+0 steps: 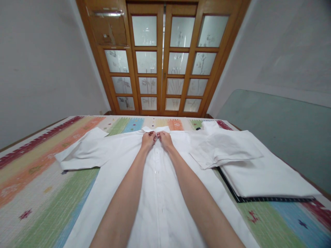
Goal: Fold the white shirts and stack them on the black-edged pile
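Note:
A white short-sleeved shirt (157,193) lies flat and face up on a striped, many-coloured bedspread (38,172), its collar (155,129) at the far end. My left hand (148,140) and my right hand (164,140) meet just below the collar. Both are closed in a pinch on the shirt's front placket near the top button. The left sleeve (82,151) spreads out to the left. The right sleeve (222,150) lies over a stack of folded white cloth.
Folded white cloth (263,175) rests on a dark flat board (258,199) at the right of the bed. A wooden door with frosted glass panes (165,58) stands beyond the bed. White walls flank it, and a pale green panel (284,127) lies at the right.

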A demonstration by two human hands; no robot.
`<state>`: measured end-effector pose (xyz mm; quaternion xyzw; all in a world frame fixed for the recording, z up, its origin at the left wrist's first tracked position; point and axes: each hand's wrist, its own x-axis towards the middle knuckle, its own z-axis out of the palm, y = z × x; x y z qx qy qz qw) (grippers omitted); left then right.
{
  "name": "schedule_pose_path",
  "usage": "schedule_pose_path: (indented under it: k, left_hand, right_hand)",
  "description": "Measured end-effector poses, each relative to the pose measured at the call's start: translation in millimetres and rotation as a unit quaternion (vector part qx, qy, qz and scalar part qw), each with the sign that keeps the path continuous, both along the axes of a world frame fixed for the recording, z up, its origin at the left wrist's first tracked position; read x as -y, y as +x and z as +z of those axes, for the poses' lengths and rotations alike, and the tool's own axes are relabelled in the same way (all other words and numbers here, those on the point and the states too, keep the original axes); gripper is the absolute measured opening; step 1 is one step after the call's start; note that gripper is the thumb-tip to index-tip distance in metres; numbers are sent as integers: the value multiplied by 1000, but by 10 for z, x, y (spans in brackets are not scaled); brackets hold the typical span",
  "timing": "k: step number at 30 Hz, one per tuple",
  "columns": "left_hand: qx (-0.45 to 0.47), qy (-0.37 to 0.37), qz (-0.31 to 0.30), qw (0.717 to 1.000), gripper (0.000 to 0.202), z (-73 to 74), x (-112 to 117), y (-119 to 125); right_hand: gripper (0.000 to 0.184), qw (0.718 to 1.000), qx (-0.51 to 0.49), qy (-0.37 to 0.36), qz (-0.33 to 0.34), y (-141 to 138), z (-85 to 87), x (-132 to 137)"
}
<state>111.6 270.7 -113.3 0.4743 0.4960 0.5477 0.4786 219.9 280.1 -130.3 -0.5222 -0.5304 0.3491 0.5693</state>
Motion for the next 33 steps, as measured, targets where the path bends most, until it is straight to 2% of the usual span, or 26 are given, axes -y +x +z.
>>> schedule_pose_path:
  k: [9, 14, 21, 29, 33]
  left_hand:
    - [-45, 42, 54, 997, 6, -9, 9, -11]
    - [-121, 65, 95, 986, 7, -19, 18, -14]
    - [-188, 63, 104, 975, 17, 22, 53, -12]
    - [-228, 77, 85, 967, 24, 43, 75, -17]
    - [-282, 99, 83, 951, 24, 19, 55, -12]
  right_hand:
    - [30, 999, 28, -27, 20, -7, 15, 10]
    - [30, 999, 30, -15, 23, -1, 30, 25]
    - [27, 999, 24, -8, 27, 7, 46, 33]
    - [23, 998, 49, -11, 33, 22, 17, -7]
    - [26, 996, 79, -3, 35, 5, 2, -6]
